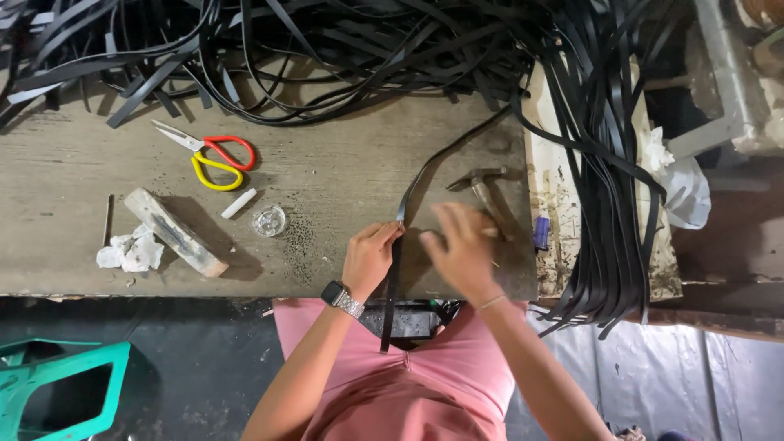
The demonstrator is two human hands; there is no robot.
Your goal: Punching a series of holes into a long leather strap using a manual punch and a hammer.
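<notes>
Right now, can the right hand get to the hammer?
Probably yes. The right hand hovers just beside the hammer on the table, and nothing lies between them. The hand is blurred, though.

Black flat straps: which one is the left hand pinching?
The single black flat strap curving across the bench to the left hand; the others lie piled or hanging, untouched.
</notes>
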